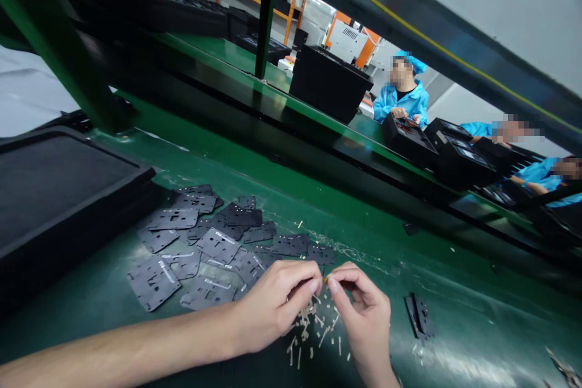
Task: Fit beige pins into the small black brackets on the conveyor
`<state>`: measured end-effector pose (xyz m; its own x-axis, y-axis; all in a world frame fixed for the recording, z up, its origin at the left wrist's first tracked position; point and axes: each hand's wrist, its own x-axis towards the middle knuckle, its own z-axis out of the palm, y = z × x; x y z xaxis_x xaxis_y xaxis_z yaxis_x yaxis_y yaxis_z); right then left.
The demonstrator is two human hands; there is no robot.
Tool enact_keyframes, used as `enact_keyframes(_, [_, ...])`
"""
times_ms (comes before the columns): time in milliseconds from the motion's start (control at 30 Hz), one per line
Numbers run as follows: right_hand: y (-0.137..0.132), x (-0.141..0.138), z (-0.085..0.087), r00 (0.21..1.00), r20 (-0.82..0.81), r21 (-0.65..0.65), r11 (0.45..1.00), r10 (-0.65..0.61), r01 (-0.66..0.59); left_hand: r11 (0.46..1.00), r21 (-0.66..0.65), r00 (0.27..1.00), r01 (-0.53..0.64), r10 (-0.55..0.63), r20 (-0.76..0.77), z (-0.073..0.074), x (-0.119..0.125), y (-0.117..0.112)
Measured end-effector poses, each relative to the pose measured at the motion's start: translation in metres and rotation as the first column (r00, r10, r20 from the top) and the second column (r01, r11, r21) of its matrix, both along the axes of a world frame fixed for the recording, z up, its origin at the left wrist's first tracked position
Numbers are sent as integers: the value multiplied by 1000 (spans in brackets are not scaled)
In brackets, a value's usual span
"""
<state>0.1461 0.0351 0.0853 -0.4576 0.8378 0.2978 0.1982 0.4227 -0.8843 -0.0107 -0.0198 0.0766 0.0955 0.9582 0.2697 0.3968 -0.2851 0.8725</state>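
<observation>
My left hand (273, 306) and my right hand (364, 315) meet above a green work surface (464, 315), their fingertips pinching a small tan strip (325, 279). Many similar tan strips (313, 328) lie scattered below my hands. To the left of my left hand, several dark grey perforated plates (217, 245) lie in a loose, overlapping spread, some with shiny strips on them. Beyond my right hand, a small stack of dark plates (419, 316) stands apart.
A black tray (59, 194) lies at the left edge of the surface. Green-framed conveyor rails (291, 127) cross beyond, carrying black boxes (330, 82). Across them, people in blue smocks (402, 100) handle further black boxes (409, 139). Scrap lies at the lower right corner.
</observation>
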Motion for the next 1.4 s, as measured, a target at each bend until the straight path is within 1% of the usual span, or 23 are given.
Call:
enact_keyframes(67, [3, 3, 1, 997, -39, 34, 997, -71, 72, 999, -36, 978, -28, 20, -207, -3, -2, 5])
enact_keyframes(133, [6, 4, 3, 990, -55, 129, 982, -132, 138, 996, -73, 901, -60, 22, -432, -5, -4, 10])
enact_keyframes(167, [6, 5, 3, 988, -42, 199, 967, -151, 156, 995, -72, 873, -64, 21, -487, -6, -5, 11])
enact_keyframes(200, [6, 5, 4, 988, -11, 280, 948, -156, 153, 996, -60, 877, -61, 25, -479, -6, -5, 12])
enact_keyframes(267, [4, 4, 5, 988, 60, 452, 886, -142, 100, 998, -42, 960, -38, 24, -280, -3, -5, 11])
enact_keyframes(300, [2, 4, 4, 987, 95, 528, 847, -132, 62, 998, -61, 993, -16, 9, -120, -1, -5, 10])
enact_keyframes(333, [1, 4, 3, 984, 128, 592, 805, -123, 23, 995, -101, 999, 12, -8, 46, 1, -4, 8])
enact_keyframes(400, [-2, 3, 1, 975, 185, 680, 733, -121, -38, 979, -189, 952, 73, -12, 306, 5, -3, 6])
enact_keyframes(500, [-6, 2, -1, 963, 241, 723, 684, -121, -95, 967, -238, 861, 94, 41, 506, 3, -1, 5])
enact_keyframes(533, [-6, 2, -1, 964, 246, 717, 689, -104, -108, 966, -241, 835, 96, 54, 548, 2, 0, 6])
enact_keyframes(600, [-6, 1, 0, 972, 227, 667, 737, -63, -108, 961, -252, 794, 111, 66, 605, -2, 0, 7])
enact_keyframes(700, [-3, 2, 4, 984, 163, 504, 863, -74, -18, 957, -260, 787, 125, 64, 614, -3, -1, 7])
enact_keyframes(800, [0, 3, 8, 976, 187, 253, 966, -109, 59, 966, -231, 826, 115, 36, 563, 0, -2, 6])
enact_keyframes(867, [3, 2, 10, 975, 208, 102, 993, -76, 56, 970, -216, 853, 114, 16, 521, 3, -3, 4])
enact_keyframes(933, [4, 1, 11, 979, 200, 7, 999, -36, 36, 970, -212, 875, 120, -3, 485, 4, -2, 3])
enact_keyframes(1000, [5, -1, 11, 983, 184, -34, 999, -2, 9, 972, -200, 900, 123, -24, 436, 3, -1, 2])
enact_keyframes(1067, [5, -1, 12, 987, 163, -15, 1000, 3, 0, 978, -181, 943, 105, -40, 331, 0, -2, 4])
enact_keyframes(1133, [5, 3, 13, 991, 123, 43, 998, -47, 42, 987, -156, 995, 28, -12, 99, -5, -7, 16])
enact_keyframes(1167, [5, 7, 12, 991, 95, 74, 994, -92, 85, 990, -131, 997, -46, 38, -63, -8, -12, 28])
enact_keyframes(1200, [5, 12, 11, 988, 67, 99, 986, -142, 135, 987, -96, 969, -128, 104, -223, -11, -19, 43])
enact_keyframes(1233, [5, 18, 9, 980, 44, 110, 976, -192, 186, 970, -27, 892, -240, 209, -401, -14, -28, 62])
enact_keyframes(1333, [4, 36, -3, 949, 17, 72, 947, -316, 314, 903, 33, 777, -429, 387, -496, -21, -62, 131])
enact_keyframes(1400, [5, 45, -15, 936, -11, 26, 935, -352, 352, 851, 44, 715, -524, 467, -520, -25, -83, 175])
